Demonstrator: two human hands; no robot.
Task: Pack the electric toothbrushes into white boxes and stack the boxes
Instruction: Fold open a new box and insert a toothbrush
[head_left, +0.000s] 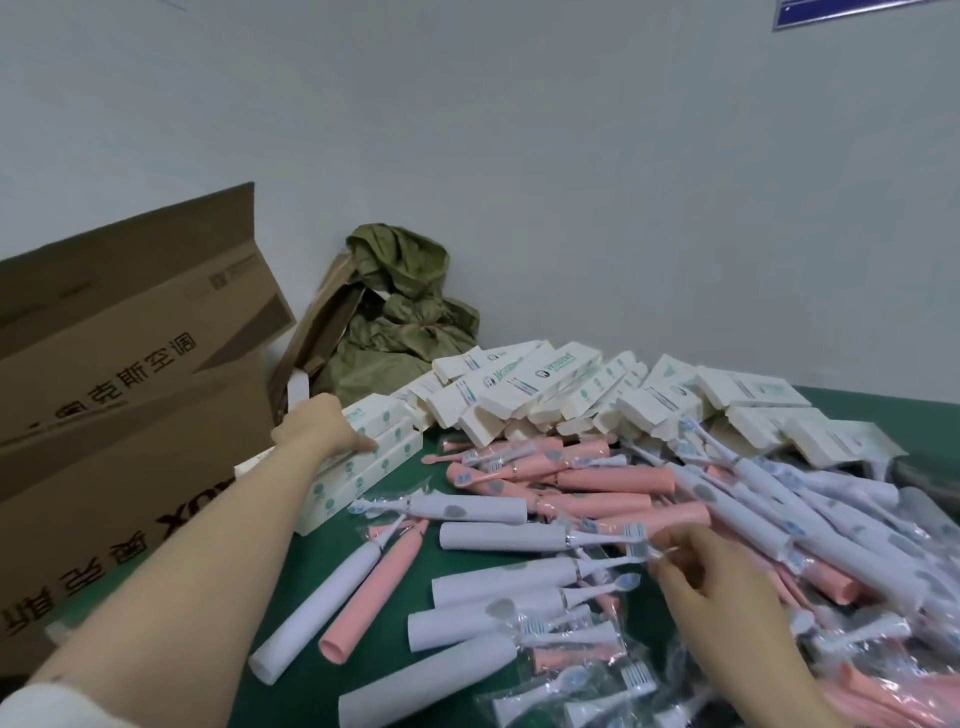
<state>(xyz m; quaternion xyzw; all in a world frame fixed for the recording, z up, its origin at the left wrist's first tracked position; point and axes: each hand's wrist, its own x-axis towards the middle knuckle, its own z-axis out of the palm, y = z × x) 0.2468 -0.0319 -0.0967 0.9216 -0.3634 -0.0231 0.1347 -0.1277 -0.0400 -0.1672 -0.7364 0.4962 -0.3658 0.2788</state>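
**Left on the box stack, right picking the next brush**

- Your left hand (322, 431) sits on the top box of the stack of white boxes (363, 467) at the table's left edge, beside the cardboard carton (130, 364). The thumb lies against the box's near side and the fingers are hidden behind it, so I can't tell grip from flat press. My read is that you're squaring the top box so the stack stays aligned.
- Your right hand (722, 582) is curled, with thumb and forefinger meeting on the wrapped head end of a white toothbrush (498, 536). The fingertips are blurred, but it looks like a pinch on the plastic sleeve. The handle lies flat on the green table (410, 571), pointing towards the stack.
- The stack is built clear of the clutter on the left, probably so finished boxes don't get mixed in with the unfilled ones.
- The pile of pink and white toothbrushes (597, 483) spreads across the centre and right, under and around your right hand and well apart from your left.
- The loose heap of white boxes (545, 395) lies behind the pile, between the two hands but beyond both.
- A green bag (405, 312) slumps against the wall behind it all.
- Most of the brushes are unpacked, so you're early in the job.
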